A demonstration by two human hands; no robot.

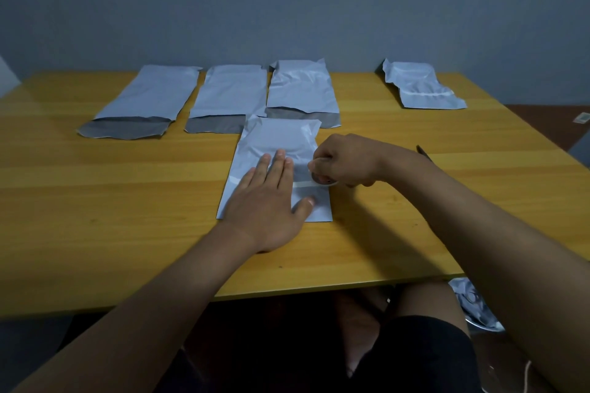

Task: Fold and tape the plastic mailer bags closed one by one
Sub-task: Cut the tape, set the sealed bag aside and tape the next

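A yellow wooden table (95, 201) stands against a plain grey-blue wall (287, 3) in dim light

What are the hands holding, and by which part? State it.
The right hand grips the tape roll around its rim. The left hand holds nothing; it presses flat on the mailer bag.

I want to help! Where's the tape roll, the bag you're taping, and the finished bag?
tape roll (324, 181), head view, on its lower rim.
bag being taped (281, 137), head view, upper bare plastic.
finished bag (421, 86), head view, crinkled middle.
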